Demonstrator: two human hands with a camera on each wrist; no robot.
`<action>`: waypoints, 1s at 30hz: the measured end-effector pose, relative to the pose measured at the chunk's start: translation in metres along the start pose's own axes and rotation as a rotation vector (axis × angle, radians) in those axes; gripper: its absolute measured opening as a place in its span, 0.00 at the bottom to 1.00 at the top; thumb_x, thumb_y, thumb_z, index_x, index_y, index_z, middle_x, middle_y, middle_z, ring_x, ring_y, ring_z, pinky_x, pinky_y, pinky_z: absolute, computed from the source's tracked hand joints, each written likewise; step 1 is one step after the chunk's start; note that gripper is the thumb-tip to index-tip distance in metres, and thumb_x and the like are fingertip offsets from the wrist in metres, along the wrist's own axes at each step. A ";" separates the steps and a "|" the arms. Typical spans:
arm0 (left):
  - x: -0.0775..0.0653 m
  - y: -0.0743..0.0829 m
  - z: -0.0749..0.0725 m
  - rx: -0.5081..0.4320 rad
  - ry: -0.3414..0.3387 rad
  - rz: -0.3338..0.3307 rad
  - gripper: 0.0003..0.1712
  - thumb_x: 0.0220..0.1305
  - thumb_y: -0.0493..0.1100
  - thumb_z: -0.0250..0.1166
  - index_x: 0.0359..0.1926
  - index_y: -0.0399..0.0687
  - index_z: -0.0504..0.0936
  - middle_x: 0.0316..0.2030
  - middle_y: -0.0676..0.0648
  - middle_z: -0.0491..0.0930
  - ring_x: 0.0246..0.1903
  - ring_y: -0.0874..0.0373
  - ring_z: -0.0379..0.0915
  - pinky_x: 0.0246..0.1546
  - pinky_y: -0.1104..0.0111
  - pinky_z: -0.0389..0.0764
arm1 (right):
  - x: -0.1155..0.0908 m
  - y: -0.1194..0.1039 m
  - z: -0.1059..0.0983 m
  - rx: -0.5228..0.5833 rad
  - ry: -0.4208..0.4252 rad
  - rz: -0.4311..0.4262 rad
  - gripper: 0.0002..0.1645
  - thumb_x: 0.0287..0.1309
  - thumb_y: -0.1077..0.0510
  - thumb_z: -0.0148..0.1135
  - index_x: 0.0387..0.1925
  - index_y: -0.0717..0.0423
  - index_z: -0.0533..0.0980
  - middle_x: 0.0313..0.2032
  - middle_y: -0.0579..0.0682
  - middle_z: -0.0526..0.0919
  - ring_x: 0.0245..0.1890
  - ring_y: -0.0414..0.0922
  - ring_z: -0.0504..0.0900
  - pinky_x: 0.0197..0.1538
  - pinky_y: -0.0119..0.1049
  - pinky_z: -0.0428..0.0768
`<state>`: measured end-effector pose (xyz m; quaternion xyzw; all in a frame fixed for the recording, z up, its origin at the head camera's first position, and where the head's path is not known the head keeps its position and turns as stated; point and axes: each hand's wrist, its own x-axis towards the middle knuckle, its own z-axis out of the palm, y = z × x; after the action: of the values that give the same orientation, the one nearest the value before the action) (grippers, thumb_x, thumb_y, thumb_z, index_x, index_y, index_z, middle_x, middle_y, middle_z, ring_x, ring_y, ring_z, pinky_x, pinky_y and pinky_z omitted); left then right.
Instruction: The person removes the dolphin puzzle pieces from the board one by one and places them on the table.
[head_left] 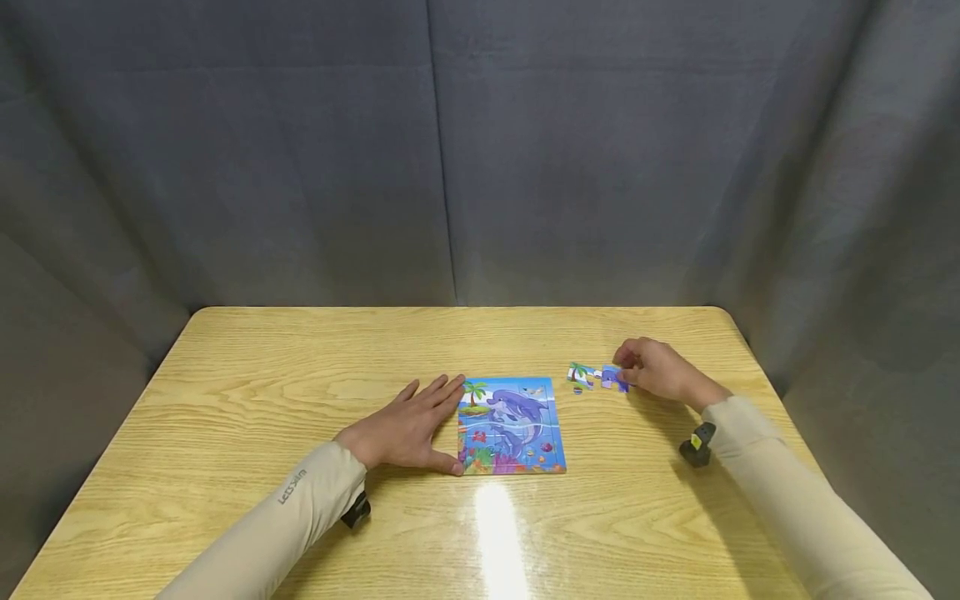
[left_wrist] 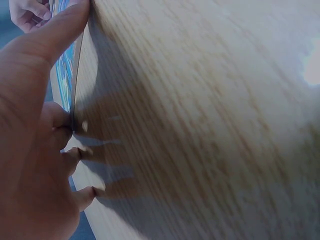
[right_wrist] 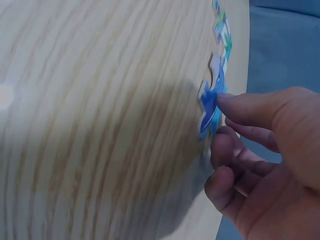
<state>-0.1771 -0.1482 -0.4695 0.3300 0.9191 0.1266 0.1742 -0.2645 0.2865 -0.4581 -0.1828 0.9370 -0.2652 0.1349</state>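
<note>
A square dolphin jigsaw puzzle lies on the wooden table in the head view. Spread out flat, my left hand has its fingertips and thumb right at the puzzle's left edge. To the right of the puzzle, my right hand pinches a blue-and-purple puzzle piece at its edge, thumb on its face. The piece is low over the table. Beside it lie a palm-tree piece and small bits of picture. In the left wrist view, the puzzle's thin edge runs under my thumb.
The light wooden table has rounded back corners. Grey curtains hang behind it and on both sides. Bright glare shows on the tabletop in front of the puzzle. A dark wrist device sits at the right cuff.
</note>
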 end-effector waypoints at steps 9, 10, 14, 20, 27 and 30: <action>0.000 -0.001 0.000 0.003 -0.011 -0.006 0.67 0.65 0.76 0.66 0.87 0.44 0.45 0.88 0.46 0.37 0.88 0.43 0.34 0.85 0.36 0.40 | 0.007 -0.030 0.011 0.014 -0.022 -0.052 0.11 0.71 0.65 0.66 0.52 0.64 0.82 0.45 0.58 0.84 0.39 0.46 0.78 0.41 0.37 0.78; 0.000 0.000 -0.001 0.001 -0.012 -0.007 0.67 0.65 0.76 0.66 0.87 0.44 0.45 0.88 0.46 0.37 0.88 0.43 0.34 0.85 0.36 0.40 | 0.007 -0.034 0.013 0.008 -0.023 -0.065 0.11 0.71 0.65 0.66 0.52 0.64 0.82 0.45 0.58 0.84 0.40 0.46 0.78 0.41 0.36 0.77; 0.000 0.001 -0.001 0.002 -0.015 -0.007 0.67 0.65 0.76 0.66 0.87 0.45 0.45 0.88 0.47 0.37 0.88 0.44 0.33 0.85 0.37 0.40 | 0.010 -0.051 0.022 -0.002 -0.041 -0.126 0.10 0.71 0.65 0.67 0.51 0.63 0.84 0.44 0.56 0.84 0.41 0.45 0.79 0.43 0.36 0.78; 0.001 0.002 -0.001 0.007 -0.014 -0.008 0.68 0.65 0.76 0.66 0.87 0.44 0.45 0.88 0.46 0.37 0.88 0.44 0.34 0.85 0.36 0.40 | 0.015 -0.072 0.034 -0.040 -0.073 -0.211 0.12 0.69 0.63 0.69 0.52 0.62 0.85 0.45 0.55 0.84 0.42 0.44 0.81 0.46 0.39 0.81; 0.000 0.002 -0.002 -0.001 -0.015 -0.009 0.67 0.65 0.76 0.66 0.87 0.44 0.45 0.88 0.46 0.36 0.88 0.44 0.33 0.85 0.37 0.39 | 0.021 -0.087 0.046 -0.076 -0.126 -0.219 0.15 0.69 0.62 0.71 0.55 0.62 0.85 0.46 0.53 0.84 0.44 0.43 0.83 0.49 0.40 0.84; 0.001 0.002 -0.002 -0.002 -0.015 -0.004 0.67 0.66 0.76 0.66 0.87 0.44 0.45 0.88 0.46 0.36 0.88 0.44 0.33 0.85 0.37 0.39 | 0.022 -0.090 0.048 -0.088 -0.134 -0.202 0.17 0.69 0.61 0.71 0.57 0.61 0.84 0.47 0.52 0.84 0.43 0.43 0.81 0.50 0.40 0.83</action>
<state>-0.1770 -0.1461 -0.4674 0.3288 0.9183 0.1249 0.1816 -0.2426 0.1844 -0.4519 -0.2992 0.9136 -0.2231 0.1614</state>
